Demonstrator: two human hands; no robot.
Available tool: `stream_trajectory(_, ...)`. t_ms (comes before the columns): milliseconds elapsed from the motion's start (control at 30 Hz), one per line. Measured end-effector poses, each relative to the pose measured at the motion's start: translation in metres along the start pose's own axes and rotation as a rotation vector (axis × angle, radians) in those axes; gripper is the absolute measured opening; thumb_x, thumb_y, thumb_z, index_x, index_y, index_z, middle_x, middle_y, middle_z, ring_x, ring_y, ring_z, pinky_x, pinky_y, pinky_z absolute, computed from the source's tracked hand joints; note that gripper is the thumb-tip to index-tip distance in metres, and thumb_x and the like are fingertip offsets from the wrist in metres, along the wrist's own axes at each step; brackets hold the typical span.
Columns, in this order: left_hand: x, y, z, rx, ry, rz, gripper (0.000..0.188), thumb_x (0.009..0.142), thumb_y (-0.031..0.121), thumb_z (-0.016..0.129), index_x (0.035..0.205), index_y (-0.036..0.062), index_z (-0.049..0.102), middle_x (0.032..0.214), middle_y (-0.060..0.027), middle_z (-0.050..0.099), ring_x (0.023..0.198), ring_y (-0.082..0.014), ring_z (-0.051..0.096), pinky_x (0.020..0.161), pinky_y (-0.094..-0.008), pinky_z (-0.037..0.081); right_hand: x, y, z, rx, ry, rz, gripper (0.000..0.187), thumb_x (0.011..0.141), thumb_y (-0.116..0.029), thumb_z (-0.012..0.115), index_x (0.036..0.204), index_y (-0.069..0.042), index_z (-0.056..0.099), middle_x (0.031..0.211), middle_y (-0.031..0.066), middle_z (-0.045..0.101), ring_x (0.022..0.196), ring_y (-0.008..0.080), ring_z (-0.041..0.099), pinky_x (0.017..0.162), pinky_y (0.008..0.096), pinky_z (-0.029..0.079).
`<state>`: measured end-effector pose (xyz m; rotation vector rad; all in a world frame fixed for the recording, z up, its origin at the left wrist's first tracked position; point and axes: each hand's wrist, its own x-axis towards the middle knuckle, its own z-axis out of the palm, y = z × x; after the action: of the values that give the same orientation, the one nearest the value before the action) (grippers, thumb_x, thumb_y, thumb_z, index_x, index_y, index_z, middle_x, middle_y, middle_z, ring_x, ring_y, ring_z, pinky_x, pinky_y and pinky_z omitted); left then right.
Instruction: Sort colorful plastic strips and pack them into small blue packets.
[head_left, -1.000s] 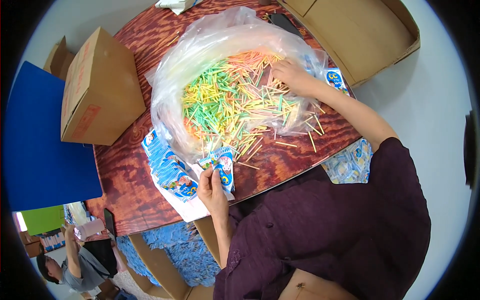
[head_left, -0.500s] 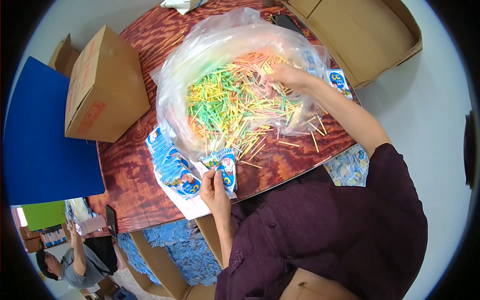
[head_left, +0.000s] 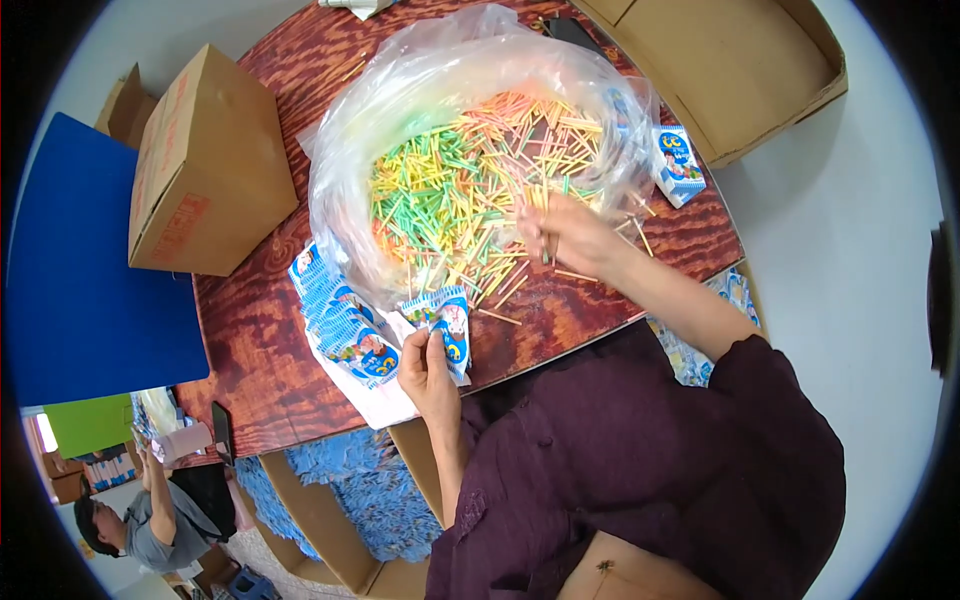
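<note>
A large clear plastic bag (head_left: 345,130) lies spread open on the table, full of thin coloured sticks (head_left: 425,195) in green, yellow and pink-orange. My right hand (head_left: 575,240) is over its near right side, fingers closed around a few yellowish sticks (head_left: 537,192); the exact number cannot be made out. At the near edge, my left hand (head_left: 430,385) pinches a blue-and-white packet (head_left: 456,325) between thumb and fingers. Just left of it, a fanned row of similar packets (head_left: 338,315) rests on white paper (head_left: 385,408). Loose sticks (head_left: 500,316) are scattered in front of the bag.
One cardboard box (head_left: 210,170) stands at the left, an open one (head_left: 730,70) at the far right. Another packet (head_left: 680,165) lies by the right edge. Below the table are boxes of blue packets (head_left: 375,500). Another person (head_left: 165,520) sits at the lower left.
My right hand has drawn back from the pile toward me and slightly left, with sticks in its fingers. My left hand still holds the packet in nearly the same place.
</note>
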<state>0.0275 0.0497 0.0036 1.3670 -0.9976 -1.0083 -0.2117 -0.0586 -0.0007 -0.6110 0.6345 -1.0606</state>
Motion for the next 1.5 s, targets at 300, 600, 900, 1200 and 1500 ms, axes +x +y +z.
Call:
stream_trajectory(300,0.001,0.000,0.004,-0.025,-0.028,-0.019,0.009,0.092,0.005,0.058,0.097,-0.0023,0.059,0.080,0.0041,0.055,0.070,-0.0009,0.045,0.059,-0.0157,0.036,-0.024,0.055,0.028,-0.529,0.097,-0.304,0.014,0.087,-0.012,0.066,0.078,-0.004,0.060,0.070,-0.0036,0.053,0.065,0.0031,0.044,0.059,0.0215,0.037)
stream_trajectory(600,-0.004,-0.003,0.001,-0.004,-0.031,-0.019,0.009,0.093,0.006,0.058,0.097,-0.0020,0.060,0.081,0.0031,0.058,0.069,-0.0005,0.046,0.059,-0.0155,0.036,-0.036,0.070,0.020,-0.755,0.051,-0.349,0.009,0.082,-0.010,0.066,0.079,-0.001,0.066,0.075,0.0050,0.062,0.073,0.0129,0.057,0.069,0.0271,0.045)
stream_trajectory(900,-0.004,0.005,0.002,-0.002,0.021,-0.005,0.009,0.093,0.006,0.058,0.097,-0.0020,0.061,0.081,0.0026,0.059,0.069,-0.0007,0.048,0.059,-0.0153,0.038,-0.054,0.067,0.016,-0.634,-0.018,-0.208,0.012,0.083,-0.010,0.068,0.081,-0.001,0.061,0.074,0.0034,0.061,0.069,0.0102,0.057,0.065,0.0259,0.045)
stream_trajectory(1200,-0.007,0.003,0.000,-0.007,0.007,-0.002,0.010,0.093,0.006,0.058,0.099,-0.0023,0.060,0.081,0.0027,0.058,0.069,-0.0010,0.047,0.060,-0.0153,0.038,-0.053,0.066,0.007,-0.879,-0.101,-0.280,0.009,0.083,-0.008,0.066,0.080,-0.001,0.061,0.076,0.0047,0.063,0.072,0.0130,0.060,0.069,0.0279,0.046)
stream_trajectory(1500,-0.008,0.010,0.008,0.150,-0.086,0.200,0.008,0.086,-0.004,0.058,0.093,-0.0068,0.061,0.086,-0.0084,0.061,0.081,-0.0140,0.056,0.073,-0.0248,0.044,-0.027,0.025,0.018,0.094,-0.143,-0.015,0.029,0.099,-0.027,0.047,0.088,-0.004,0.060,0.080,0.0058,0.063,0.073,0.0202,0.060,0.085,0.0352,0.048)
